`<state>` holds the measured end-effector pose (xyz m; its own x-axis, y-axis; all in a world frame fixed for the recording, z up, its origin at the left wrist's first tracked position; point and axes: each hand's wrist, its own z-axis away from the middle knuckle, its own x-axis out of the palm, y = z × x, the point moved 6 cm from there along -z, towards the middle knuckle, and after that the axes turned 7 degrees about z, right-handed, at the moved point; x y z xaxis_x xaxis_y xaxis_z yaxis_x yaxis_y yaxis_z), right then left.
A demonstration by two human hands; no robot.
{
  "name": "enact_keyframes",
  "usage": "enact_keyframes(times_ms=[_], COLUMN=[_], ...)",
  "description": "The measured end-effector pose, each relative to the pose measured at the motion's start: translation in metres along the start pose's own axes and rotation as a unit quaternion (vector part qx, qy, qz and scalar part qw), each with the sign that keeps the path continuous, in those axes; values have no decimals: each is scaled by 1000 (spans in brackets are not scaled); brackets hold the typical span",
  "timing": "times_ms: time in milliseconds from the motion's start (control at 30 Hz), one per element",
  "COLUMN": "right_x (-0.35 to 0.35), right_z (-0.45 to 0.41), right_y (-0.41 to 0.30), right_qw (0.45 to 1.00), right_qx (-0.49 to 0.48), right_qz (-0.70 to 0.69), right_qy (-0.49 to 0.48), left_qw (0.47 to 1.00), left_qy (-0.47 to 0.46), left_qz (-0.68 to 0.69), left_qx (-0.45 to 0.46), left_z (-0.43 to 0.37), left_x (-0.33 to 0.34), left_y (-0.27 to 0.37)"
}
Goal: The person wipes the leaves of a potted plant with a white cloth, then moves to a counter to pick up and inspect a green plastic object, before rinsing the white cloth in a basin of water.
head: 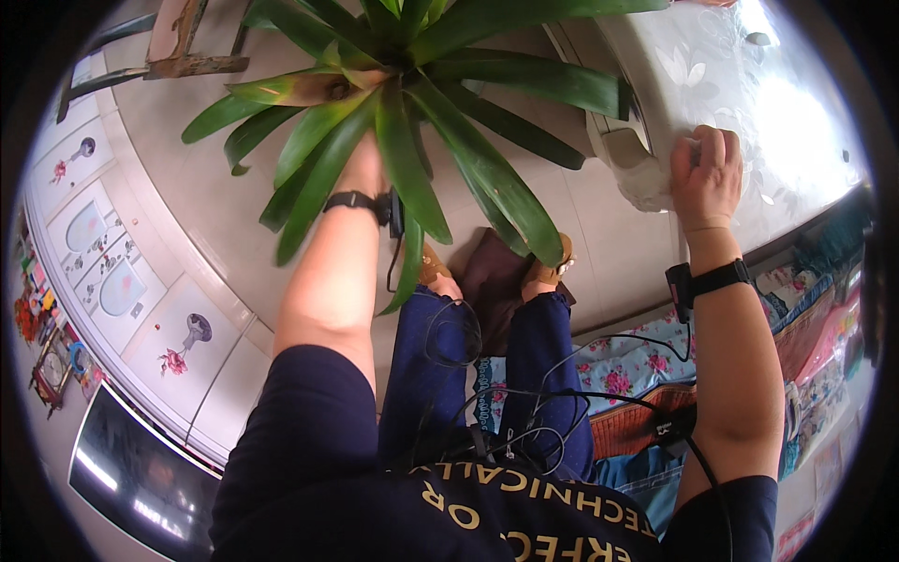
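Note:
A large potted-type plant with long green strap leaves (484, 151) fills the upper middle of the view. Its base is hidden under the foliage. My left hand (366, 156) reaches in beneath the leaves, and its fingers are covered by them. One shorter leaf (295, 90) at the left has a yellow and brown part. Over at the right, my right hand (709, 172) rests at the near left edge of a table with a shiny floral cover (758, 204). Its fingers are curled down, and a small pale patch shows between thumb and fingers. Whether it grips that cannot be told.
White cabinets with flower decoration (218, 351) line the left side, with a television (140, 478) below. A wooden chair (197, 67) stands at upper left. Black cables (562, 393) hang across my lap. Behind my legs is a seat with flowered cloth (618, 369).

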<state>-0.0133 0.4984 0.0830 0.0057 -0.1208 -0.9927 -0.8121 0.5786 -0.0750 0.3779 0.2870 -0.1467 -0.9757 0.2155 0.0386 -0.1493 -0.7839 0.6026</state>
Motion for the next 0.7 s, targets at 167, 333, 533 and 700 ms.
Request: enact_keyframes(times_ms=[167,333,533,700], right_x=[-1,0,1,-1], right_z=[1,2,1,1], right_y=[2,-1,1,-1], right_qw=[1000,1000,1000,999], right_qx=[-4,-2,-13,-25], right_qz=[9,21,22,37], right_qy=[-15,-2,13,31], left_qw=[997,986,970,960], left_qy=[53,44,-51,-206], left_qz=[35,-24,-149,-183], left_qx=[43,158,183,41], left_z=[61,129,193,224], left_x=[-17,-11,19,74], left_y=[-8,3,14,-6])
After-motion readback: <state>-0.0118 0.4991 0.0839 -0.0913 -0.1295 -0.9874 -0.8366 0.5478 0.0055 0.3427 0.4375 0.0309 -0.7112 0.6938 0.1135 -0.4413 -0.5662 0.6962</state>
